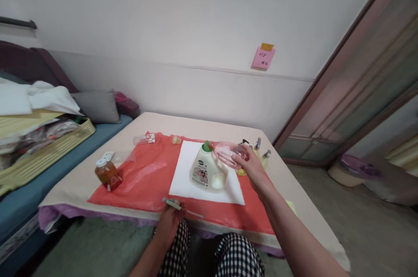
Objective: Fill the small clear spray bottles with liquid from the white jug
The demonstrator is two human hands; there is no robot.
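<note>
My right hand grips a clear pink bottle, tipped on its side with its left end at a green funnel. The funnel sits in the neck of a large whitish detergent jug, which stands upright on a white cloth. Whether liquid flows from the bottle is too small to tell. At the table's near edge, my left hand is closed around a pump head with a thin pale dip tube pointing right.
Red sheeting covers much of the table. An amber-filled bottle stands left; several pump bottles stand behind my right hand. A clear packet and a small beige block lie toward the back. A bed adjoins on the left.
</note>
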